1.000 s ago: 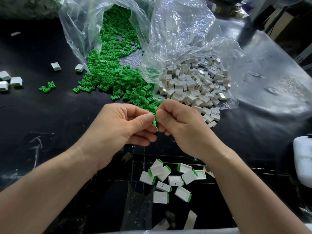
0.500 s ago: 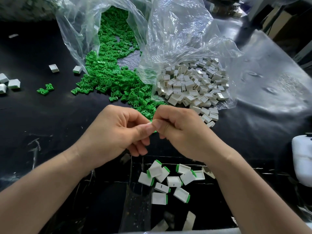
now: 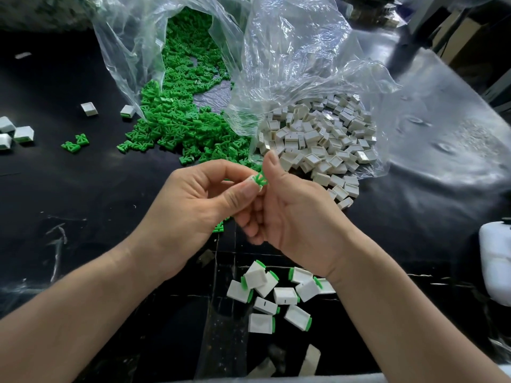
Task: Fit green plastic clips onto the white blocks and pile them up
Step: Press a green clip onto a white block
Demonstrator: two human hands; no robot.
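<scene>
My left hand [image 3: 193, 203] pinches a small white block [image 3: 252, 181] between thumb and fingers, above the black table. My right hand [image 3: 287, 217] holds a green clip [image 3: 260, 179] against that block, thumb raised. Another green clip [image 3: 218, 227] shows under my left hand. A heap of green clips [image 3: 177, 117] spills from a clear bag at the back. White blocks [image 3: 318, 142] lie heaped in a second clear bag to its right. Several finished blocks with green clips [image 3: 276, 294] lie in a loose pile below my hands.
A few loose white blocks [image 3: 16, 134] and two green clips [image 3: 76, 142] lie at the far left, with two more blocks [image 3: 90, 109] near the bag. A white container [image 3: 495, 264] stands at the right edge. Crinkled clear plastic [image 3: 442, 139] covers the table's right side.
My hands have turned and parted a little, so the white block and green clip between the fingertips now show. My right thumb has lifted.
</scene>
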